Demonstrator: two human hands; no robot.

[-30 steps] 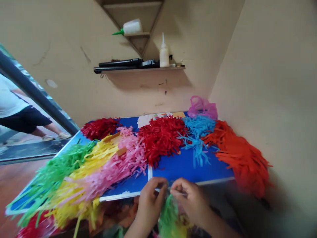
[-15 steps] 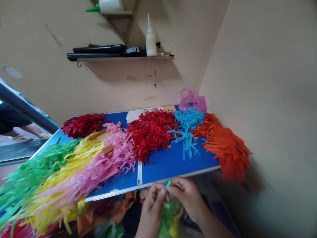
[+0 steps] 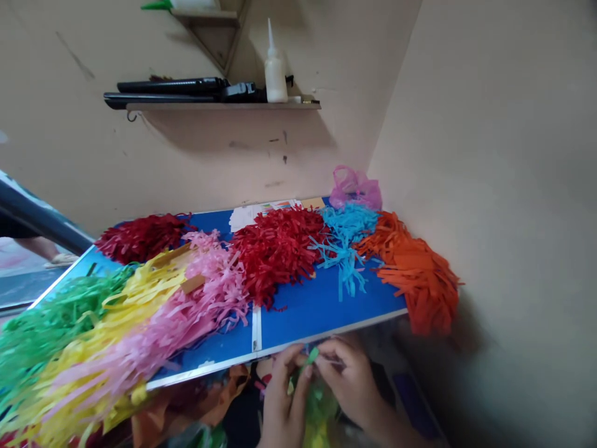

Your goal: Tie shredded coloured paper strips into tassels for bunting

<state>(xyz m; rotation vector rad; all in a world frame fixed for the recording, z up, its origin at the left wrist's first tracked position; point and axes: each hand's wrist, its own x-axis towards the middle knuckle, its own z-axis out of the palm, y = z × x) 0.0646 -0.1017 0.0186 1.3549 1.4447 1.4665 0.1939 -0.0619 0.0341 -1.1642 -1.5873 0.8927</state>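
Observation:
My left hand (image 3: pixel 285 398) and my right hand (image 3: pixel 349 379) meet just below the front edge of the blue table (image 3: pixel 308 311). Both pinch a small green paper strip (image 3: pixel 311 356) between their fingertips. Under them sits a blurred bundle of green and yellow paper strips (image 3: pixel 319 407). On the table lie piles of cut paper strips: green (image 3: pixel 51 314), yellow (image 3: pixel 135 292), pink (image 3: pixel 205 298), red (image 3: pixel 277 249), dark red (image 3: pixel 140 235), light blue (image 3: pixel 347 239) and orange (image 3: pixel 413 267).
A beige wall closes in on the right. A wall shelf (image 3: pixel 219 106) carries a white glue bottle (image 3: pixel 275 65) and black tools. A pink plastic bag (image 3: pixel 355 188) sits in the far corner. Orange paper (image 3: pixel 186 404) hangs under the table. Another person's leg (image 3: pixel 41 249) shows at far left.
The view has swung right and slightly down, so the table and shelf drifted left. My hands stay together at the table's edge, still working the green strip.

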